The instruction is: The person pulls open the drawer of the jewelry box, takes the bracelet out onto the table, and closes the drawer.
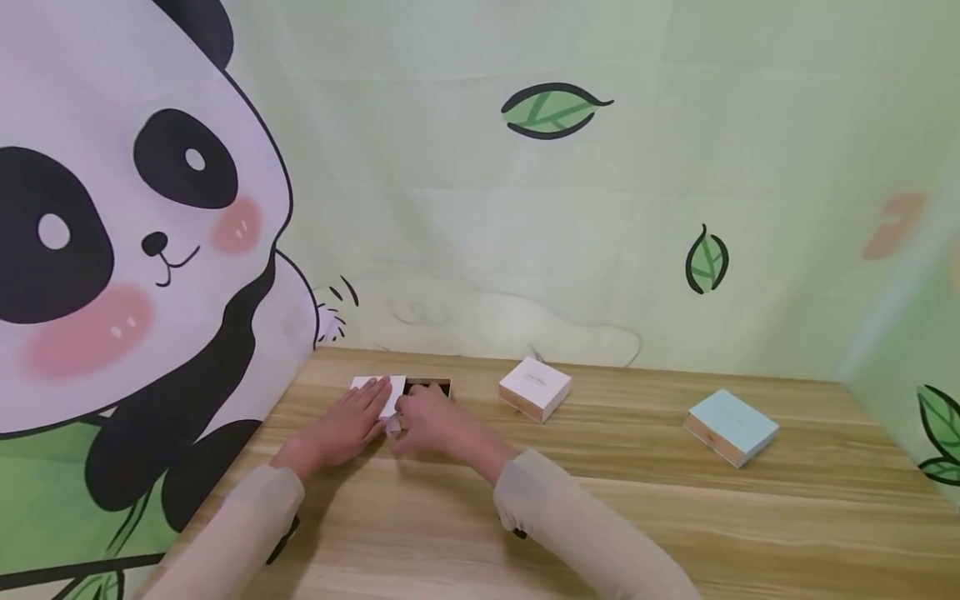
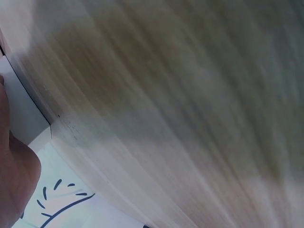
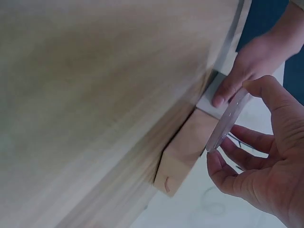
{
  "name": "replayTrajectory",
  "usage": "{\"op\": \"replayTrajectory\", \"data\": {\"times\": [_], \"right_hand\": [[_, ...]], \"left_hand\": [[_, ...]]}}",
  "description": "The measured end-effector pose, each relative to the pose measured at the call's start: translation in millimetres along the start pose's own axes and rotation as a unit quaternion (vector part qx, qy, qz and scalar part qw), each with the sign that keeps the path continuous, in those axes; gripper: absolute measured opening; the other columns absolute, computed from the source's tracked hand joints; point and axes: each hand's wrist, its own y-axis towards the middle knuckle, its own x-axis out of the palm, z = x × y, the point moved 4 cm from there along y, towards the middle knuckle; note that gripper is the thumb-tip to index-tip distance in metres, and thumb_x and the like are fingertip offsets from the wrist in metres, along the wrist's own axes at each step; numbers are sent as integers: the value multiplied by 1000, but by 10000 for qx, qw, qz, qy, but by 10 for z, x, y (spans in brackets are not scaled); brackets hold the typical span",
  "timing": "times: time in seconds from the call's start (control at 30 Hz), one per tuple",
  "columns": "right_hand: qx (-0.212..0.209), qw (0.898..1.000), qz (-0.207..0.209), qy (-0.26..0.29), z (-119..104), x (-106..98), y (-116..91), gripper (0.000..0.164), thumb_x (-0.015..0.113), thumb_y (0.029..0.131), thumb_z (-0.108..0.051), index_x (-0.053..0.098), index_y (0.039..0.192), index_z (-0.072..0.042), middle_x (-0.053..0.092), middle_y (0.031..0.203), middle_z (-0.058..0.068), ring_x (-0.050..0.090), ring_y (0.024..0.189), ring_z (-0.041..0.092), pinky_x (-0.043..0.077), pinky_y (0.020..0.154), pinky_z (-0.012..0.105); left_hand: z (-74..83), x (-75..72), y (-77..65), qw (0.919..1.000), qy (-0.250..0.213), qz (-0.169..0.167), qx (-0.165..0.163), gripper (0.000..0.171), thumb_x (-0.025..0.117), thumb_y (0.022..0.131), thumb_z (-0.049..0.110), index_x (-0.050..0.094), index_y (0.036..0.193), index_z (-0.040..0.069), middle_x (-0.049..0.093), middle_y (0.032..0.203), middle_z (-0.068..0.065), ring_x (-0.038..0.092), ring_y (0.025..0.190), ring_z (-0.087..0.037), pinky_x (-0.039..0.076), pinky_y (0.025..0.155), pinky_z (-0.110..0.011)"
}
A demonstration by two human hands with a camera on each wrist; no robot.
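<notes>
Left hand (image 1: 348, 425), straight-fingered, should steady the white box (image 1: 399, 392). Right hand (image 1: 437, 421) pinches the translucent disc (image 3: 228, 121); ease it past the drawer (image 3: 184, 146) at the box's three o'clock

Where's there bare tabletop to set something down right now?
The table is bare between the closed white box and the blue box, in front of the blue box, and between the two sleeves. Far left is crowded: the left hand and the right hand, pinching a translucent object, are both at the open white box.
</notes>
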Motion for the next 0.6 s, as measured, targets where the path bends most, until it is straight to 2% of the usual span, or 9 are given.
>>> {"op": "replayTrajectory", "data": {"times": [0.17,0.3,0.43,0.6], "right_hand": [[-259,9996,88,-43,-58,43,-53,27,71,80,-34,70,95,-12,57,77,-8,55,85,13,46,86,29],[-220,9997,-6,-100,-85,69,-52,31,72,80,-35,70,100,-12,62,85,-5,57,86,13,47,86,28],[-162,9994,-301,-110,-134,138,-64,39,74,80,-40,68,109,-15,64,95,-4,58,93,14,47,93,28],[-167,9985,-503,-130,-168,255,-83,30,72,83,-40,66,105,-20,64,99,-4,58,99,14,47,96,27]], "left_hand": [[16,4,-14,9999,-69,-82,-82,63,42,110,31,26,155,-11,22,163,-28,20,150,-49,19,119,-65],[37,-33,-17,9999,-100,13,-45,62,45,109,26,27,154,-12,24,162,-30,21,149,-50,19,119,-66],[56,-65,-21,9999,-24,-33,-98,62,44,109,26,26,155,-12,24,162,-30,22,149,-50,20,119,-65],[55,-51,-15,9997,-38,-160,-204,63,46,109,25,24,156,-10,22,164,-27,20,151,-47,19,120,-63]]}}
